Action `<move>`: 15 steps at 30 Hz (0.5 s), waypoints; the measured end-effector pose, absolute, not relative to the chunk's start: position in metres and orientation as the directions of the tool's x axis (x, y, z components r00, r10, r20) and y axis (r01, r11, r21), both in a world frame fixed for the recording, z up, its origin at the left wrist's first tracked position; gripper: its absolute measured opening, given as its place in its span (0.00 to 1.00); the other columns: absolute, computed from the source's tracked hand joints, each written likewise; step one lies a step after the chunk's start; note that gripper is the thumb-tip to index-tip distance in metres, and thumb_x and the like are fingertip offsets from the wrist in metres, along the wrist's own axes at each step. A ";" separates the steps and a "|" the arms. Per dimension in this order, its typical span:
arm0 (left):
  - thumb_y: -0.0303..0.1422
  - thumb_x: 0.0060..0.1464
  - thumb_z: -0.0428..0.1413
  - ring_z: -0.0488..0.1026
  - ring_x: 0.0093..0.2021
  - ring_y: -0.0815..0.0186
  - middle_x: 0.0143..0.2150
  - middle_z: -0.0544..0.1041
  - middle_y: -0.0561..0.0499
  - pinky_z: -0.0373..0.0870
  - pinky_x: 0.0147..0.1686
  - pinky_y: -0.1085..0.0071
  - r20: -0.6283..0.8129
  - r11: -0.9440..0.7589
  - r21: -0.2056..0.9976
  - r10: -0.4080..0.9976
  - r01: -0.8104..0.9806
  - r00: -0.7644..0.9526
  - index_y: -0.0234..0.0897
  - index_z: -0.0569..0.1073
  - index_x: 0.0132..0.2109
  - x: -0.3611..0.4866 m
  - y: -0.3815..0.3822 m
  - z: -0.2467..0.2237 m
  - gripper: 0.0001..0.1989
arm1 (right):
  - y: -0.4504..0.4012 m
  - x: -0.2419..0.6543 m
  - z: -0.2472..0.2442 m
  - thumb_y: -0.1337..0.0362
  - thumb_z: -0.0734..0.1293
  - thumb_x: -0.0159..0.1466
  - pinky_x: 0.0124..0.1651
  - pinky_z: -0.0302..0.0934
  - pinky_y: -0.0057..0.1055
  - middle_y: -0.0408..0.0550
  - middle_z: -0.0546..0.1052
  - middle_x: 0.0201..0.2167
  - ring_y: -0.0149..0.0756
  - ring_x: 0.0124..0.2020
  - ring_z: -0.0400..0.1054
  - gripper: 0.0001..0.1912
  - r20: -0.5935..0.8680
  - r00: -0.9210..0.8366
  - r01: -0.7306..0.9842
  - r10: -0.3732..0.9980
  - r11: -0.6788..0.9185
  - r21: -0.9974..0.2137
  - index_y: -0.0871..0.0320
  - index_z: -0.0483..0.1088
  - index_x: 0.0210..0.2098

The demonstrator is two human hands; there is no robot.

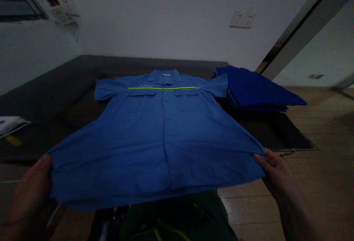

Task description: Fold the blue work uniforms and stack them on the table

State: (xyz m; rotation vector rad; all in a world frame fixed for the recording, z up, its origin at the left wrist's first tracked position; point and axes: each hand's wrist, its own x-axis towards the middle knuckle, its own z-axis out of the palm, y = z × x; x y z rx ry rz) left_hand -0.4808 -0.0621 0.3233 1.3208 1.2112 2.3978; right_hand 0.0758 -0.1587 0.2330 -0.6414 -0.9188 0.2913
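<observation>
A blue short-sleeved work shirt (138, 134) lies front side up, buttoned, its collar toward the wall and its hem toward me. Across the chest runs a yellow-green stripe above two flap pockets. My left hand (31, 189) is closed on the left side of the hem, and its fingers are partly hidden. On the other side, my right hand (276, 171) pinches the edge of the shirt between thumb and fingers. The lower part is stretched taut between both hands, lifted toward me, while the shoulders and sleeves rest on a dark surface (74, 110).
Darker blue folded fabric (257, 88) is stacked at the right, beside the shirt's sleeve. A grey raised edge (155, 62) runs along the wall. At far left sits a white item (11, 123) near a yellow piece (13, 140). Tiled floor (332, 182) shows at right.
</observation>
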 end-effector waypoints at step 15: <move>0.43 0.45 0.60 0.76 0.50 0.53 0.47 0.79 0.45 0.70 0.54 0.57 0.618 -0.664 0.747 0.688 0.013 -0.380 0.36 0.74 0.44 -0.445 -0.003 0.279 0.20 | -0.102 0.095 0.202 0.46 0.71 0.43 0.41 0.70 0.46 0.51 0.81 0.33 0.53 0.37 0.76 0.21 0.627 0.581 0.371 0.518 0.517 -0.771 0.50 0.73 0.33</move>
